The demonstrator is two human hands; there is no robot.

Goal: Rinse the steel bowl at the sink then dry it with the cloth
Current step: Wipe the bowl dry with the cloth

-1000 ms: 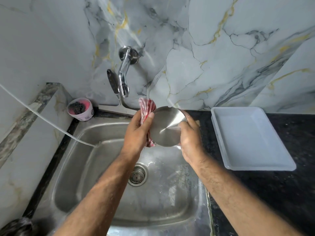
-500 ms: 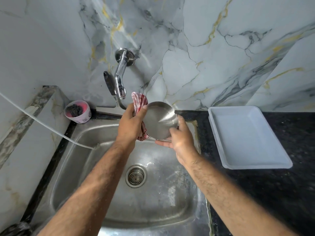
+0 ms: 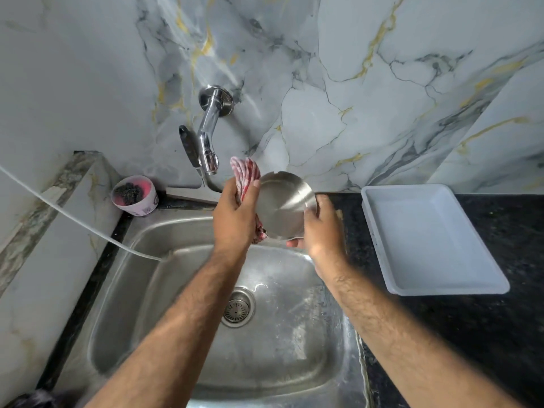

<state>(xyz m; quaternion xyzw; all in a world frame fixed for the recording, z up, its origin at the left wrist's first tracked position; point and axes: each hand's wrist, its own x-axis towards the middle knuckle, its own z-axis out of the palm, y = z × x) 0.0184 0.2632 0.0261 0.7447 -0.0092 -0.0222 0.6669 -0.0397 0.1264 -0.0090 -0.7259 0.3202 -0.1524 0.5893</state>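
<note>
The steel bowl (image 3: 284, 203) is held tilted above the back of the sink (image 3: 188, 290), its underside facing me. My right hand (image 3: 319, 228) grips its right rim. My left hand (image 3: 235, 214) presses a red-and-white checked cloth (image 3: 245, 173) against the bowl's left side; the cloth sticks out above and below that hand. The bowl's inside is hidden from me.
A chrome tap (image 3: 209, 134) juts from the marble wall just left of the cloth; no water runs. A squeegee (image 3: 191, 172) leans behind the sink. A pink cup with a dark scrubber (image 3: 134, 194) sits back left. A white tray (image 3: 429, 240) lies on the black counter (image 3: 515, 319). A white hose (image 3: 73, 219) crosses at the left.
Both hands and the bowl have stayed above the back of the sink. My right hand has shifted its hold around the bowl's rim while the left keeps the cloth against it.
</note>
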